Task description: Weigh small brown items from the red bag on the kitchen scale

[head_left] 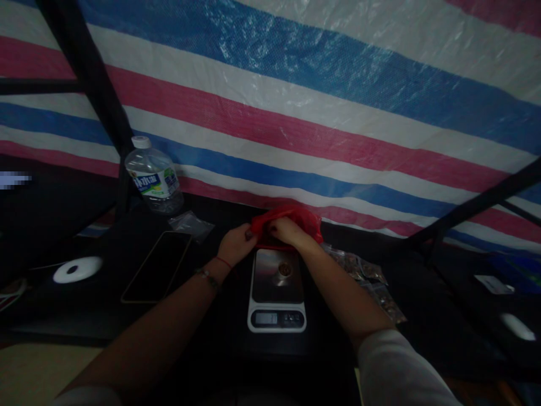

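A red plastic bag (306, 217) stands behind the kitchen scale (276, 317), its mouth turned toward me. My left hand (237, 243) is closed on the left edge of the bag's mouth. Inside the opening is my right hand (287, 231), its fingers curled; what they hold, if anything, is hidden. On the scale's metal plate sits a small round cup (284, 270) with brown bits in it. The scale's display is lit, but I cannot read it. Small clear bags (382, 299) with brownish contents lie beside my right forearm.
Left of my left hand lie a clear plastic bag (192, 224) and a dark-screened phone (157, 268). A large clear bottle (154, 177) stands behind them. Further left is a white oval device (78, 270). Black frame bars and a striped plastic sheet (296, 124) close off the back.
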